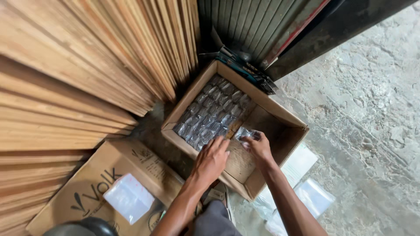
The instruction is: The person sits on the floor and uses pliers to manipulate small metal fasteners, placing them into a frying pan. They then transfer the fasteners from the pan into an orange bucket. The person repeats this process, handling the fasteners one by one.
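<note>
While my right hand (pixel 259 146) pinches a small packet (pixel 246 133) over the bare half of the box (pixel 280 117), I see my left hand (pixel 212 158), fingers loosely curled and holding nothing, resting nearer the packed rows (pixel 210 111), which lie up-left.

Both bare forearms reach forward and down from bottom of view, angling in toward each other. Left hand (pixel 211 160) is palm-down, fingers extended and held loosely together, wrist straight. Right hand (pixel 259 147) sits just beside it, slightly further forward, fingers curled in a pinch, wrist bent a little inward.
</note>
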